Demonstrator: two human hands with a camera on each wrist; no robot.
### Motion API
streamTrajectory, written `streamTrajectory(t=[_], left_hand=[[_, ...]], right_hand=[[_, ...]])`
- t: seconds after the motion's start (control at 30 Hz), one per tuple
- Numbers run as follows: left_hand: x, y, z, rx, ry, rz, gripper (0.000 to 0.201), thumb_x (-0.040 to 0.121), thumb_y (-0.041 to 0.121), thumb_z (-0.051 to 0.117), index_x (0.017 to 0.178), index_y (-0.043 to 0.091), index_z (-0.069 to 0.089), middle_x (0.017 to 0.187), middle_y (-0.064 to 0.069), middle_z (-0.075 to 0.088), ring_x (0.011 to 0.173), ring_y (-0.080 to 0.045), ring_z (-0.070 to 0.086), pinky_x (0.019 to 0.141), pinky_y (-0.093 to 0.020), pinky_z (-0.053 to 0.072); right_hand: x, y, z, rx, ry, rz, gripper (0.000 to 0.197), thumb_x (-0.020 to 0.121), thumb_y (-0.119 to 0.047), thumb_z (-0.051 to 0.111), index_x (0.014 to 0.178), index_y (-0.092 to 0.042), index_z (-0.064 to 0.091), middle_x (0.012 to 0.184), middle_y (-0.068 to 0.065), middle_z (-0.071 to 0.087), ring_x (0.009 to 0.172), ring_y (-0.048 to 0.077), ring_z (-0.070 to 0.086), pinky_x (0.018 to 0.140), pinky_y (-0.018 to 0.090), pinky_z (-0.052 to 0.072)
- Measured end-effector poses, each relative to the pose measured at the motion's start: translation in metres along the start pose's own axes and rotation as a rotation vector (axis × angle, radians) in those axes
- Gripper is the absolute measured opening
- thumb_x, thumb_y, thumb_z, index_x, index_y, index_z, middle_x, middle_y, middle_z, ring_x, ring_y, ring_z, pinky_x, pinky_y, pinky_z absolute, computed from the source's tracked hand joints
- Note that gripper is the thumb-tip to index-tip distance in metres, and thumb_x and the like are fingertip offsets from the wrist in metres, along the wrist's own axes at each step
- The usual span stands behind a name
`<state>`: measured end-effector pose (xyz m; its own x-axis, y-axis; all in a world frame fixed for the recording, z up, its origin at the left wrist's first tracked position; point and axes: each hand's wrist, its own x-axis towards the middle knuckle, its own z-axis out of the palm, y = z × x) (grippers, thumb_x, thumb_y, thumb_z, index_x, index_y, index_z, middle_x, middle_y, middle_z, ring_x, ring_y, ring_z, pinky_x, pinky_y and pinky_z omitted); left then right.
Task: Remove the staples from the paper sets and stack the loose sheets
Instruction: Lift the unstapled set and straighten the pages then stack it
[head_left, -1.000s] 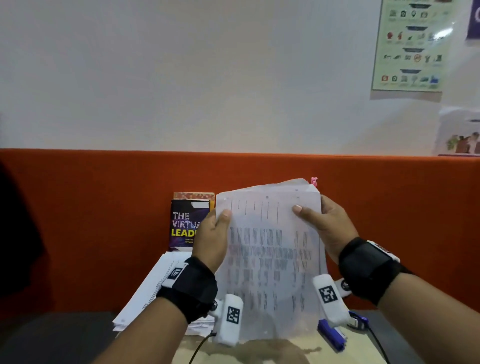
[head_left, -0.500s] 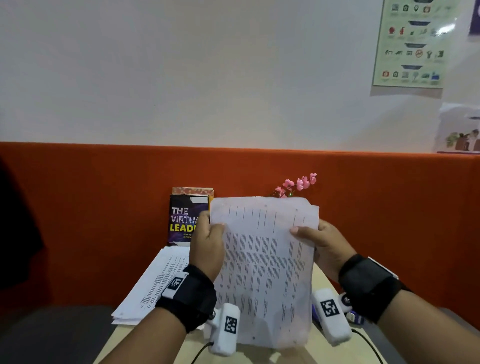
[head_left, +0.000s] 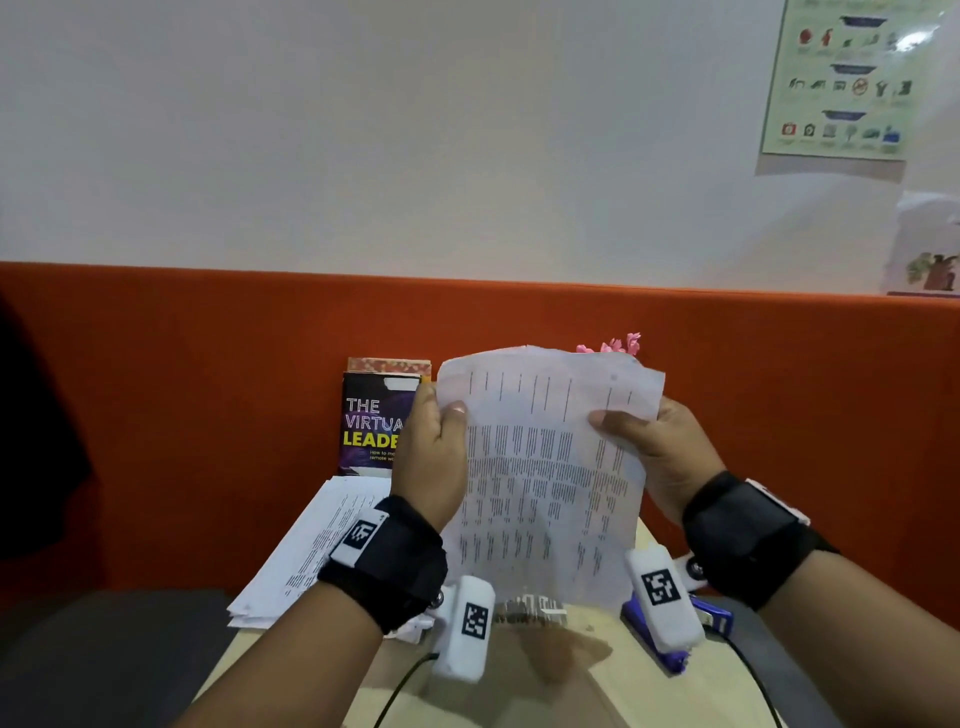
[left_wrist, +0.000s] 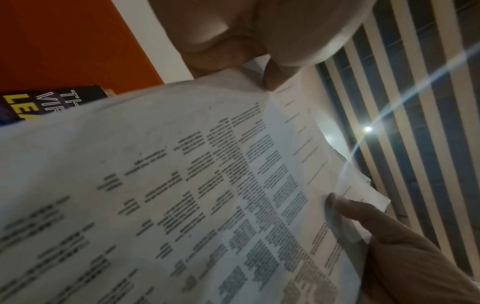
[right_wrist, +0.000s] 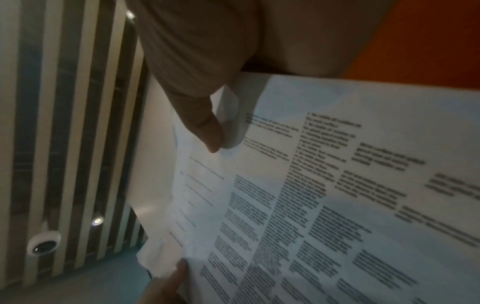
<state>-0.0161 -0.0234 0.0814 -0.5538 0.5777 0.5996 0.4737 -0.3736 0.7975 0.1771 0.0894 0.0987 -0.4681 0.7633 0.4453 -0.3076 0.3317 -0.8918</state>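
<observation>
I hold a set of printed sheets (head_left: 545, 467) upright above the desk, text running sideways. My left hand (head_left: 436, 447) grips its left edge, thumb on the front; the same thumb (left_wrist: 272, 78) shows in the left wrist view on the paper (left_wrist: 182, 185). My right hand (head_left: 649, 441) pinches the right edge, thumb across the page (right_wrist: 337, 185), where the sheets fan apart near the thumb (right_wrist: 205, 131). A stack of printed sheets (head_left: 317, 551) lies on the desk at the left. A blue stapler (head_left: 670, 629) lies under my right wrist.
A purple book (head_left: 371, 426) leans against the orange partition (head_left: 208, 415) behind the papers. Pink flowers (head_left: 618, 344) peek over the held sheets. Small metal staples (head_left: 530, 608) lie on the pale desk top (head_left: 571, 691) below the paper. A poster (head_left: 841, 78) hangs on the wall.
The held sheets dropped slightly after the first frame, uncovering the pink flowers. Both hands keep their grip on the edges, and the right corner now fans apart.
</observation>
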Motion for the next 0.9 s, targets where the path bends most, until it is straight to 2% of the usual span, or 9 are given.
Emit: streamTrajectory(t=[0.07,0.17,0.23,0.33,0.43,0.53,0.6,0.73,0.9], left_hand=[[-0.003,-0.009,0.001,0.051,0.015,0.006,0.012,0.102,0.024,0.043,0.107,0.019,0.053,0.1,0.005,0.067,0.096,-0.011,0.064,0.086,-0.034,0.054],[-0.012,-0.021,0.002,0.052,-0.034,-0.066,0.012,0.101,0.025,0.042,0.107,0.021,0.053,0.101,-0.014,0.067,0.09,-0.022,0.065,0.087,-0.042,0.052],[-0.012,-0.024,0.001,0.063,-0.051,-0.078,0.017,0.101,0.025,0.042,0.111,0.016,0.053,0.106,-0.02,0.065,0.095,-0.029,0.063,0.088,-0.04,0.05],[-0.007,-0.023,-0.002,0.043,-0.032,-0.079,0.019,0.1,0.022,0.042,0.106,0.009,0.054,0.104,-0.02,0.063,0.095,-0.03,0.06,0.084,-0.04,0.048],[-0.008,-0.024,-0.003,0.006,-0.063,-0.12,0.021,0.1,0.024,0.043,0.101,0.007,0.055,0.099,-0.011,0.064,0.093,-0.024,0.06,0.088,-0.041,0.047],[-0.009,-0.031,-0.002,0.004,-0.099,-0.17,0.021,0.1,0.031,0.042,0.097,0.019,0.059,0.107,0.004,0.067,0.105,-0.013,0.061,0.094,-0.037,0.048],[-0.01,-0.031,-0.003,-0.009,-0.101,-0.184,0.019,0.102,0.029,0.042,0.093,0.027,0.058,0.103,0.007,0.066,0.101,-0.006,0.061,0.088,-0.029,0.048],[-0.006,-0.034,-0.005,-0.005,-0.114,-0.178,0.028,0.099,0.036,0.044,0.106,0.011,0.055,0.105,-0.012,0.065,0.1,-0.026,0.064,0.089,-0.042,0.051],[0.0,-0.029,-0.004,0.048,-0.083,-0.13,0.02,0.101,0.032,0.043,0.102,0.016,0.056,0.106,-0.013,0.066,0.101,-0.027,0.063,0.091,-0.048,0.05]], right_hand=[[-0.003,0.011,-0.002,-0.039,-0.018,0.027,0.038,0.083,-0.003,0.071,0.12,-0.005,0.064,0.113,0.011,0.073,0.105,0.028,0.069,0.093,0.045,0.054],[-0.01,0.029,-0.003,-0.065,-0.026,0.085,0.05,0.071,-0.014,0.075,0.12,-0.008,0.065,0.113,0.01,0.073,0.106,0.029,0.069,0.098,0.054,0.051],[-0.011,0.031,0.0,-0.043,-0.009,0.079,0.052,0.067,-0.015,0.076,0.118,-0.009,0.066,0.112,0.01,0.073,0.106,0.03,0.069,0.098,0.054,0.051],[-0.008,0.024,0.0,-0.012,-0.019,0.078,0.06,0.06,-0.019,0.081,0.117,-0.009,0.066,0.112,0.012,0.073,0.105,0.03,0.069,0.094,0.05,0.053],[-0.008,0.027,-0.002,0.007,-0.024,0.112,0.054,0.064,-0.014,0.078,0.117,-0.007,0.066,0.112,0.014,0.073,0.104,0.031,0.07,0.095,0.053,0.052],[-0.012,0.035,-0.005,-0.004,-0.035,0.147,0.052,0.067,-0.014,0.075,0.118,-0.009,0.066,0.112,0.012,0.073,0.105,0.03,0.069,0.095,0.053,0.052],[-0.011,0.035,-0.007,0.003,-0.046,0.156,0.051,0.068,-0.013,0.074,0.117,-0.008,0.066,0.112,0.014,0.073,0.104,0.033,0.069,0.09,0.051,0.055],[-0.009,0.029,-0.007,0.069,-0.036,0.156,0.052,0.068,-0.009,0.073,0.118,-0.002,0.063,0.115,0.021,0.07,0.104,0.039,0.068,0.092,0.054,0.054],[-0.008,0.021,-0.004,0.055,-0.061,0.14,0.053,0.068,-0.009,0.072,0.12,-0.001,0.063,0.116,0.02,0.07,0.108,0.037,0.067,0.093,0.051,0.054]])
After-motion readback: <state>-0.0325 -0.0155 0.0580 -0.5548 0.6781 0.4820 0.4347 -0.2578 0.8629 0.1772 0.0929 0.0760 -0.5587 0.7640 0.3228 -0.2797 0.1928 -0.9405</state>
